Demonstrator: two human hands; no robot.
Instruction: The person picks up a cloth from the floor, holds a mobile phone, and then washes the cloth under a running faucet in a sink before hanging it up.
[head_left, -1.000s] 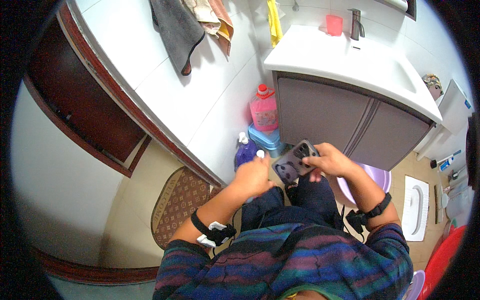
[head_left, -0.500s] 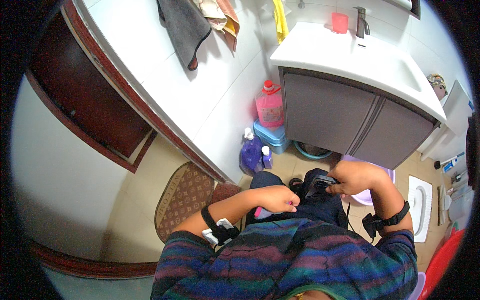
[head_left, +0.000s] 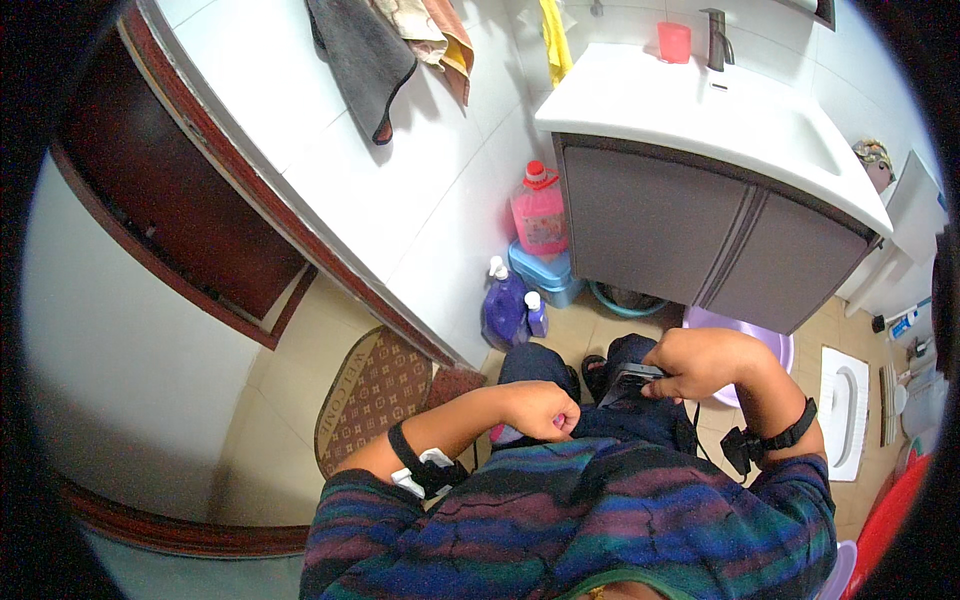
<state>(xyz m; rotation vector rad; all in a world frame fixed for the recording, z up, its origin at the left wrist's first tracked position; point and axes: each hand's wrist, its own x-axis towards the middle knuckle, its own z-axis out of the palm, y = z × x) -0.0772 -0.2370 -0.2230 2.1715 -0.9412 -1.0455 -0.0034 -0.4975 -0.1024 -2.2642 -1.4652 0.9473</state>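
My right hand [head_left: 708, 362] grips a dark, flat phone [head_left: 636, 372] by its edge, above my right thigh; its grey rim faces up. Fingers curled, my left hand [head_left: 540, 408] is closed in front of my belly, over my left thigh. A small pink thing [head_left: 561, 422] peeks out between its fingers; most of it is hidden by the hand, so its kind cannot be made out. The two hands are apart.
Ahead stands a grey vanity cabinet [head_left: 655, 215] with a white sink top [head_left: 640, 95]. Beside it are a pink jug [head_left: 540, 218] on a blue box [head_left: 545, 275] and purple bottles [head_left: 504, 312]. A lilac basin [head_left: 772, 340], squat toilet [head_left: 846, 415] and doormat [head_left: 375, 400] lie around me.
My left hand has shifted slightly left and down, and less of the pink thing shows. My right hand keeps hold of the phone, which has tilted a little and moved slightly left.
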